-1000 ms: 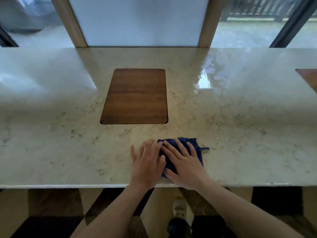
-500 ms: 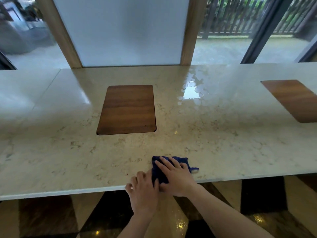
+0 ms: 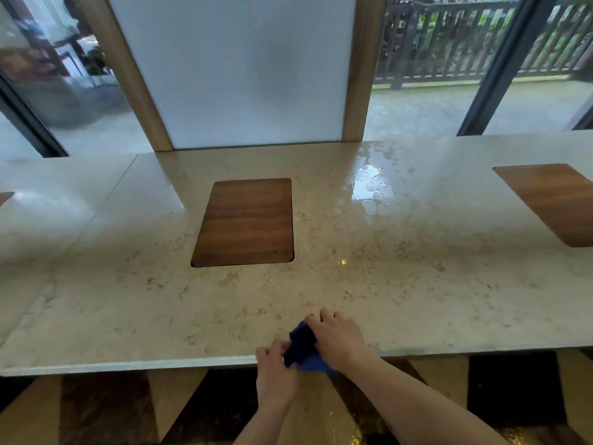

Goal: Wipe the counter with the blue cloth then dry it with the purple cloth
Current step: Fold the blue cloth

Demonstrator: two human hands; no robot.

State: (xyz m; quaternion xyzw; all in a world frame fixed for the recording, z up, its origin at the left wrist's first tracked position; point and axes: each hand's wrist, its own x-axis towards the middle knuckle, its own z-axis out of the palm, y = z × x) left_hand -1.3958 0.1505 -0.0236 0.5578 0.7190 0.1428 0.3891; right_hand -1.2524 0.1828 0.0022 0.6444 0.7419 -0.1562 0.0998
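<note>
Both hands now hold the blue cloth [image 3: 303,350] at the near edge of the counter [image 3: 417,284], where half a second ago it lay flat under the right hand's spread fingers. The right hand [image 3: 340,338] has curled over the cloth's right side, fingers bent and closed on the fabric, knuckles up. The left hand [image 3: 277,370], which earlier rested beside the cloth with fingers loosely folded, has dropped just below the counter edge and pinches the cloth's left side with thumb and fingertips. The cloth is bunched between the two hands, its lower part hanging past the edge over the dark and tan floor [image 3: 106,409]. Farther back, the near wood panel [image 3: 245,223] sits inset in the stone, with a second panel [image 3: 552,200] at the far right. A patch of water [image 3: 369,187] shines to the right of the middle panel, unchanged. The purple cloth is not in view.
</note>
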